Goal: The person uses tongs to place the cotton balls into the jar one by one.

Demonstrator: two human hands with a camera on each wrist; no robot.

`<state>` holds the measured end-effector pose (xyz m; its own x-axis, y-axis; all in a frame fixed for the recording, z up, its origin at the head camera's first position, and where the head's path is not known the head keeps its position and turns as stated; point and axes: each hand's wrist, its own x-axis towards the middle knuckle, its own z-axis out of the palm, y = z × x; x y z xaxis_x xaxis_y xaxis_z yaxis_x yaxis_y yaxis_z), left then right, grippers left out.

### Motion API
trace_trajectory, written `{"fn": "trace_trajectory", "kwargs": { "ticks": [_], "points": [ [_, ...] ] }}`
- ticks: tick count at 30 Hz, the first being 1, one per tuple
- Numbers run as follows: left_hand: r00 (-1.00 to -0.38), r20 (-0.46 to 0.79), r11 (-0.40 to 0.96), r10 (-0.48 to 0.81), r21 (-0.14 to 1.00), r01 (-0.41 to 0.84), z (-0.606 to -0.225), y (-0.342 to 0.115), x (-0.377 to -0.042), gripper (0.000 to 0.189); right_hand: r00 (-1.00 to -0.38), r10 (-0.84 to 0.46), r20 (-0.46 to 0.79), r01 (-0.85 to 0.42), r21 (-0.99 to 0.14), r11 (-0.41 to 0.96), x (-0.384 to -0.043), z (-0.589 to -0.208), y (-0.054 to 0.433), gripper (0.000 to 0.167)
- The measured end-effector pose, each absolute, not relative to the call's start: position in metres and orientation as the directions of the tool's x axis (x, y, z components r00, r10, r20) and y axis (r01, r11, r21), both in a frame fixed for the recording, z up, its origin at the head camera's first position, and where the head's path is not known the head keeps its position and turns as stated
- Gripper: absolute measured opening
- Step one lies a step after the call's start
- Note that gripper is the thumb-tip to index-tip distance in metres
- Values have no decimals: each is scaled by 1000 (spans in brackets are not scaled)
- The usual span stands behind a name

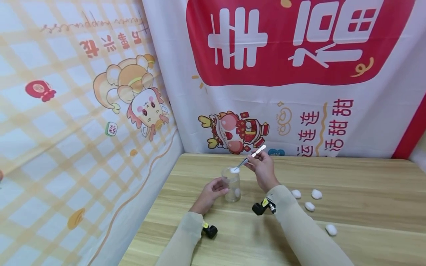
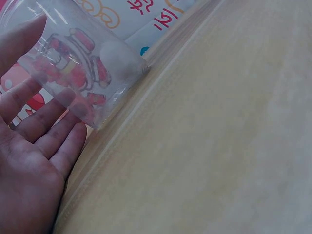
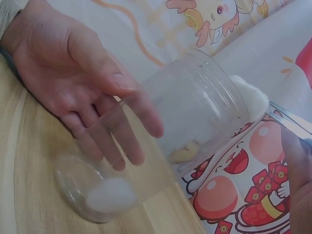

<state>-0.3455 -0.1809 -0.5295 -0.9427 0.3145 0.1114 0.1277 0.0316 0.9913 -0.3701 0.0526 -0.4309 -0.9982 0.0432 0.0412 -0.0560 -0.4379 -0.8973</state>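
At the frame's centre the clear jar [image 1: 229, 181] stands upright on the bench [image 1: 299, 168], the left hand [image 1: 209, 194] spread loosely at its side — a light steadying touch seems enough. The right hand [image 1: 265, 171] pinches the tweezers [image 1: 259, 150], their tips on a cotton ball [image 1: 235, 170] at the jar's mouth. I'd centre it clear of the rim — then ease the pinch. Four loose balls [image 1: 316, 194] lie at lower right.

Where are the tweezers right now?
In the head view, the tweezers are just right of centre, held in the right hand and slanting down to a cotton ball at the mouth of the clear jar.
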Motion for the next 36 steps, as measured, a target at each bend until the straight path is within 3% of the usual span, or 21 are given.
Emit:
{"fn": "trace_trajectory", "kwargs": {
  "ticks": [6, 15, 26, 36],
  "points": [
    [-944, 101, 35, 315, 992, 118, -529, -180, -345, 58, -998, 36, 49, -60, -890, -451, -371, -434, 50, 34],
    [-943, 96, 39, 317, 993, 114, -527, -178, -347, 58, -997, 57, 48, -68, -889, -452, -373, -438, 51, 18],
    [-949, 106, 46, 296, 991, 125, -531, -188, -344, 62, -999, 15, 41, -44, -900, -434, -370, -434, 50, 27],
    [-940, 107, 32, 324, 992, 124, -529, -179, -346, 59, -997, 73, 39, -67, -898, -434, -373, -438, 61, 17]
  ]
}}
